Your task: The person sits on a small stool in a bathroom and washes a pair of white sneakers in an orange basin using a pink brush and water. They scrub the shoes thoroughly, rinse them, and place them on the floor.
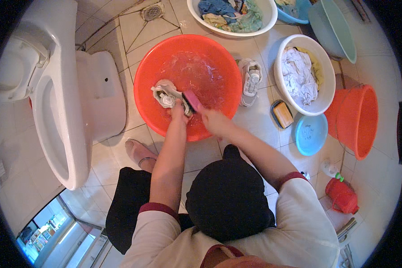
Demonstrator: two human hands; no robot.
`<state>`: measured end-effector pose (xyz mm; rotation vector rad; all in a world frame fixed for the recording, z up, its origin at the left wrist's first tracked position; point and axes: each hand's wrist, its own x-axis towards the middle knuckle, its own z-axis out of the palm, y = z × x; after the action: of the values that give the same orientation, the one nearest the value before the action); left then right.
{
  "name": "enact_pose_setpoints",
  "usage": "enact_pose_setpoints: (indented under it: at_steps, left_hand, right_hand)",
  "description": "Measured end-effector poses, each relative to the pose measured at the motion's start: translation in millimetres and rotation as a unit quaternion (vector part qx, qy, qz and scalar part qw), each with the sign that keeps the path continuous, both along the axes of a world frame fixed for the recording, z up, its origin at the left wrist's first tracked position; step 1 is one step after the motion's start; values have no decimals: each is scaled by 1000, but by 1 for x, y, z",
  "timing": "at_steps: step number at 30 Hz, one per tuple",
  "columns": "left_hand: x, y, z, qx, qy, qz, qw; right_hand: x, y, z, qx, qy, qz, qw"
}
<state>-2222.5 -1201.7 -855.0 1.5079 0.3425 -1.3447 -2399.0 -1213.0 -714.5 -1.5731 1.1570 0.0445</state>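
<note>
A red plastic basin [174,53] with sudsy water stands on the tiled floor in front of me. Over its near left part my left hand [178,111] grips a white sneaker [164,89], with something white bunched inside its opening. In my right hand [212,121] is a scrub brush [191,99] with a pink back and dark bristles. The bristles are against or very close to the sneaker's near end; the contact itself is partly hidden. Just right of the basin, a second sneaker [251,82] rests on the floor.
White basins hold dark clothes [221,13] and white laundry [296,72]. To the right are a soap bar [283,114] in a dish, a blue bowl [311,134], a red bucket [366,122] and a red jug [342,196]. A white toilet [58,134] stands left, a floor drain [152,12] beyond.
</note>
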Motion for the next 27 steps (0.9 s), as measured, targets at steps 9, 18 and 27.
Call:
enact_pose_setpoints:
  at_steps: [9, 18, 27]
  left_hand:
    - [-4, -1, 11, -31, -101, -162, 981]
    - [102, -7, -18, 18, -542, -423, 726]
    - [14, -36, 46, 48, -639, -447, 624]
  right_hand:
    - [4, -54, -69, -205, 100, -59, 972]
    - [33, -85, -54, -191, -18, -126, 973]
    - [29, -37, -48, -141, -52, -115, 982]
